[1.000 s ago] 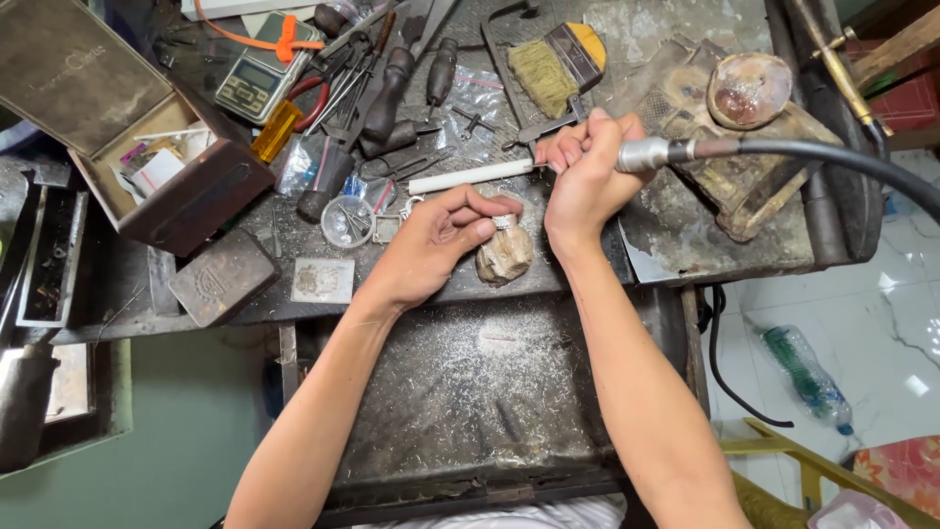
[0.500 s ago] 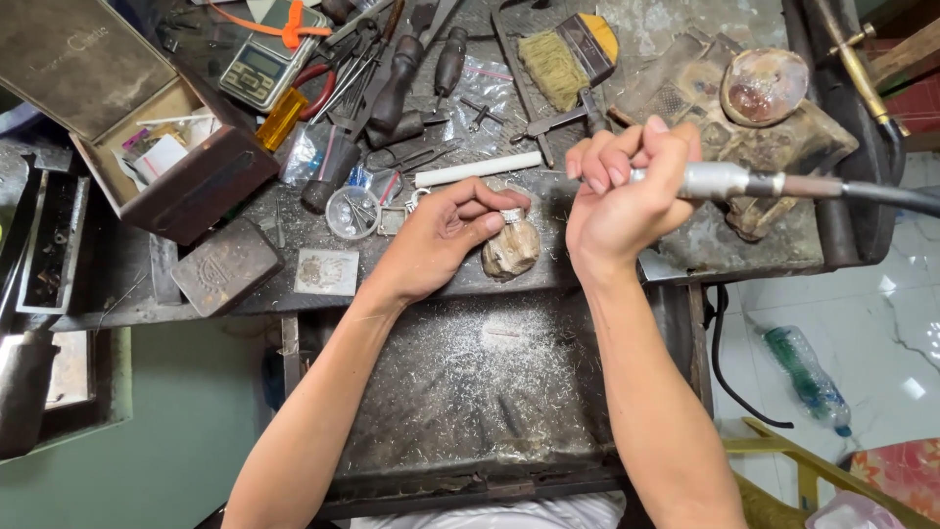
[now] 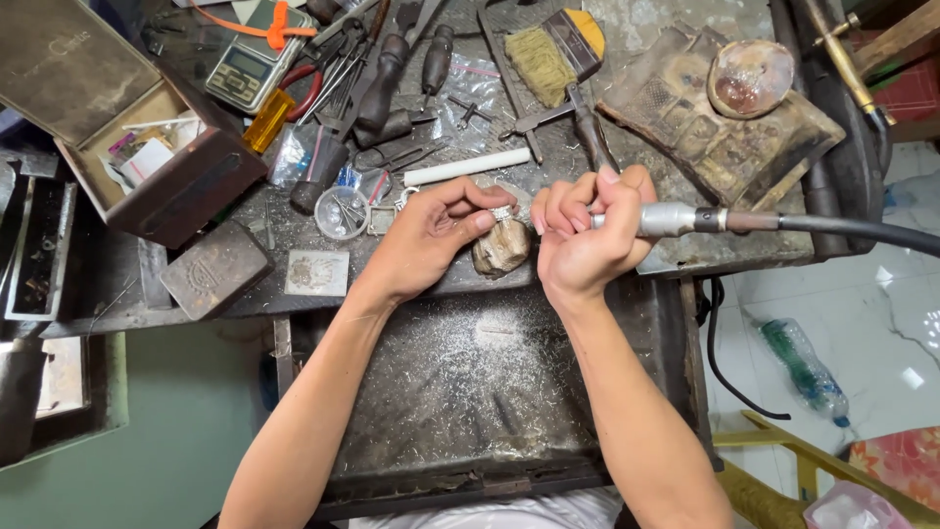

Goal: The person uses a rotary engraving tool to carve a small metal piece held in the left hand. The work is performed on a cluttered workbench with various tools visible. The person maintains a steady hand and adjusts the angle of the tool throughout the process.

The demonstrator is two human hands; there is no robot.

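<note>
In the head view we see our left hand closed in a pinch on a small silver ring, held between the thumb and the first fingers. The ring sits just above a worn wooden peg at the front edge of the workbench, and the hand rests on this peg. Our right hand is closed in a fist around the metal handpiece of a rotary tool; its tip points to the left, at the ring, but the fingers hide whether it touches. A dark flexible shaft goes from the handpiece to the right, out of the picture.

Below the hands an open drawer tray is covered with fine metal filings. Behind the hands lie a white stick, a brush with yellow bristles, several dark-handled tools and a small round dish. At the left stand an open brown box and a small digital scale. A plastic bottle lies on the floor at the right.
</note>
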